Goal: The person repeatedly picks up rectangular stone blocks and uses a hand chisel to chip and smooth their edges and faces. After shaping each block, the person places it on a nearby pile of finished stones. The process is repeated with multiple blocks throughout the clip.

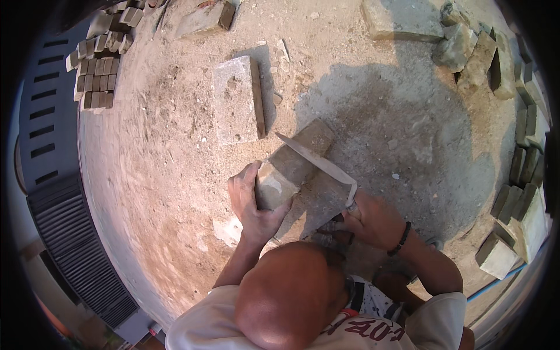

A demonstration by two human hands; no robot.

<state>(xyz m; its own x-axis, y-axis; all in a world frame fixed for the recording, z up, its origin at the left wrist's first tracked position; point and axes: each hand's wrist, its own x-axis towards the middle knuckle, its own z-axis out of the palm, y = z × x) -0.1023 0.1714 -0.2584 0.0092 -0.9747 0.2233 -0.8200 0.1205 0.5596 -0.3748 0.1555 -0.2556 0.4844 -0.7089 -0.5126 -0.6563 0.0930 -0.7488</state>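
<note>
My left hand (256, 201) grips the near end of a grey-brown brick (287, 166), thumb and fingers spread along its sides. The brick lies slanted on the dusty ground, and its pale near end carries a whitish patch. In my right hand (376, 221), a trowel (321, 161) is held by its handle, fingers closed round it. Its thin blade, seen nearly edge-on, crosses above the brick and points to the far left. Whether the blade touches the brick, I cannot tell. A dark beaded bracelet circles my right wrist.
A loose block (236, 100) lies just beyond the brick. Farther off are another block (205, 20), a large slab (402, 20) and rough stones (455, 48). Stacked bricks (96, 81) stand far left by a dark slatted gate (73, 245); more blocks (516, 195) line the right.
</note>
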